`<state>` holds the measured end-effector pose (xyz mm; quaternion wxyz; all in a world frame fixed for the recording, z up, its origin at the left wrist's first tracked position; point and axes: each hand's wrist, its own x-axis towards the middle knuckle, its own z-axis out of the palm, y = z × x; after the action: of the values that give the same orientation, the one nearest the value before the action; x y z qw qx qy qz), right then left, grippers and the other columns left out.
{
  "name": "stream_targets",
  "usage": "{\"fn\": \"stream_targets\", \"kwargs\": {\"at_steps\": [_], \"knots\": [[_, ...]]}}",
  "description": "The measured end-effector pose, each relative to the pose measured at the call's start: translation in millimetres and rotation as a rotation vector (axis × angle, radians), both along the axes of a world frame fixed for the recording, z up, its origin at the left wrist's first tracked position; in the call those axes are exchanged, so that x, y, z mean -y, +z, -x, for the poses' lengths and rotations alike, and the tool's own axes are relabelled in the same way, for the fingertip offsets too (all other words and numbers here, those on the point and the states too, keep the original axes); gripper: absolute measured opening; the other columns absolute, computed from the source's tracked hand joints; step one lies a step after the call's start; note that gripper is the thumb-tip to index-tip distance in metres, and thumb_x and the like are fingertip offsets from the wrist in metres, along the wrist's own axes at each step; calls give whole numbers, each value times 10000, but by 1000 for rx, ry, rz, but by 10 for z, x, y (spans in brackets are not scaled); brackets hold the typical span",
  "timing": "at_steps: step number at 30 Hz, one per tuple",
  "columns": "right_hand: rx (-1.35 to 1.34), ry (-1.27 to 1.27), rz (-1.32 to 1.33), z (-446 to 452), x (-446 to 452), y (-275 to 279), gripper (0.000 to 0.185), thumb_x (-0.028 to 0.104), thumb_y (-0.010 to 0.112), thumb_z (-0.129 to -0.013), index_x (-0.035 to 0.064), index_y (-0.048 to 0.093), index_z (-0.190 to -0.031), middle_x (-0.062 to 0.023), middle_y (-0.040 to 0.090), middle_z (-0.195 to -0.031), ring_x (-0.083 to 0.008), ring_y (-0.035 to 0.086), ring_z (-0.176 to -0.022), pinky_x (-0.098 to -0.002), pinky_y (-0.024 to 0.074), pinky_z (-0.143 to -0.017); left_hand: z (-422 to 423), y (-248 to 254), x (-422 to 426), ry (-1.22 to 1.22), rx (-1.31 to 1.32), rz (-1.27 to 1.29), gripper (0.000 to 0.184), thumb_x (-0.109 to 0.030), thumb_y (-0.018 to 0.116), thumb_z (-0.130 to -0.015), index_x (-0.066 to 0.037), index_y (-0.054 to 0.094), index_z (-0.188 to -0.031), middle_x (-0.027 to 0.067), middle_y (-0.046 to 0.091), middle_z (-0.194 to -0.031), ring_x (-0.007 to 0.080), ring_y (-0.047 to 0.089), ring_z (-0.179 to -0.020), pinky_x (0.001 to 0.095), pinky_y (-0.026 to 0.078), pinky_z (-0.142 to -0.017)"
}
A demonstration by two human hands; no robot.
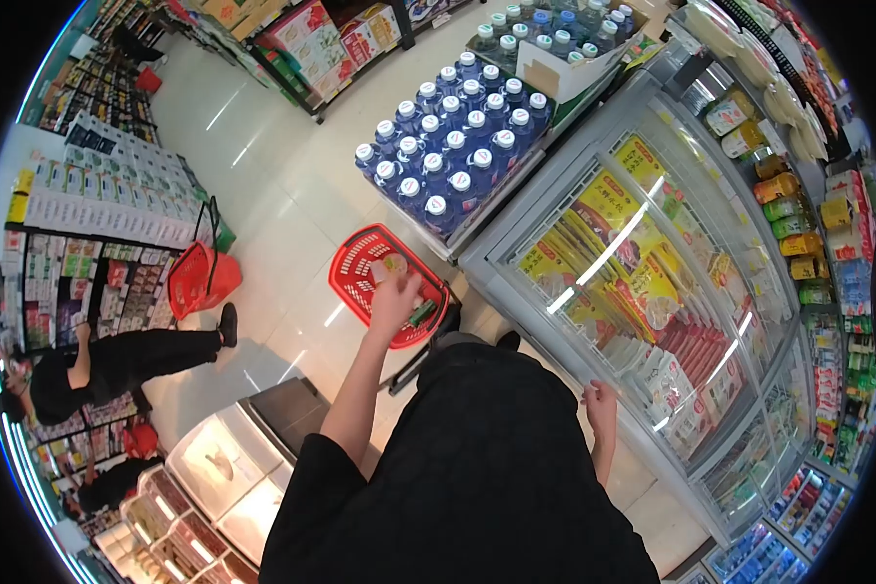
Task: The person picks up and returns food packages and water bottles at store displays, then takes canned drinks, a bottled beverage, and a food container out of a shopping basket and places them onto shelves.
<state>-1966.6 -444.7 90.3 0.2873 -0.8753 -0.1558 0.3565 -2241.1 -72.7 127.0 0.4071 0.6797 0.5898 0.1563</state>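
My left hand (394, 300) reaches over a red shopping basket (346, 255). Its fingers close on a small round package (391, 265) with a pale, coloured label, whose exact kind I cannot make out. Inside the basket, beside that hand, lies a small green item (421, 313), partly hidden. The basket's dark handle (448, 304) rests toward my body. My right hand (602, 404) hangs beside the glass-topped freezer (555, 292), its fingers loosely curled and slightly apart with nothing visible in them. Whether it touches the freezer's edge I cannot tell.
Stacked bottled drinks (448, 146) stand ahead, beside the freezer full of yellow packets (613, 200). At left, another red basket (204, 280) stands near a person in black (151, 365) by the shelves. Lit food bins (219, 462) are at lower left.
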Motion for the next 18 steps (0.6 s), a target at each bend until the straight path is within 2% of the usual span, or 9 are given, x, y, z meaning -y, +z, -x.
{"fn": "stream_targets", "kwargs": {"at_steps": [2,4,5,7,8,11,14,18], "knots": [[-11,-28,-16,0,27,-25,367,204,563,-858,-51,554,-1121,-126,642,-781,-167,620,-674,-278,483,-651,-313,140,-370,-10,47,-142,391,-337,609,-832,-15,562,-1048,152,614,-764,308,620,-714,376,477,-655],[-18,-59,-29,-24,53,2,364,203,560,-861,-50,553,-1123,-127,641,-786,-169,621,-679,-280,484,-653,-697,522,-547,-72,43,-434,412,-352,630,-817,-32,528,-1056,148,603,-798,324,616,-699,400,483,-633],[5,-54,-32,-53,40,39,362,200,556,-863,-50,553,-1125,-126,640,-790,-169,620,-686,-281,483,-654,-798,514,-658,-80,52,-433,412,-352,630,-817,-32,528,-1056,148,603,-798,324,616,-699,400,483,-633],[32,-58,-34,-104,47,98,359,196,552,-866,-50,552,-1126,-125,639,-793,-169,620,-693,-282,483,-656,-973,471,-807,-288,-276,-563,414,-361,626,-817,-35,498,-1037,175,602,-849,353,624,-735,423,499,-629],[48,-83,-46,-133,62,126,357,197,548,-867,-50,551,-1125,-125,639,-799,-169,619,-698,-281,482,-660,-1016,425,-835,-294,-269,-565,414,-361,626,-817,-35,498,-1037,175,602,-849,353,624,-735,423,499,-629],[79,-148,-83,-176,75,167,346,197,558,-861,-40,562,-1114,-116,629,-774,-163,609,-700,-285,471,-652,-1042,363,-898,-338,-475,-342,384,-344,608,-830,-22,471,-986,201,604,-849,388,623,-764,450,512,-649],[86,-179,-126,-157,30,210,334,193,566,-857,-28,572,-1106,-104,617,-746,-155,598,-697,-285,462,-641,-1009,197,-905,-365,-407,-476,368,-333,606,-829,-17,470,-959,200,610,-841,388,622,-755,451,509,-658],[88,-141,-228,-159,-234,261,317,173,561,-862,-23,569,-1110,-86,603,-734,-141,590,-697,-268,464,-653,-939,561,-819,-421,-334,-530,337,-314,600,-831,-22,473,-942,192,614,-845,381,620,-751,445,504,-661]]}}
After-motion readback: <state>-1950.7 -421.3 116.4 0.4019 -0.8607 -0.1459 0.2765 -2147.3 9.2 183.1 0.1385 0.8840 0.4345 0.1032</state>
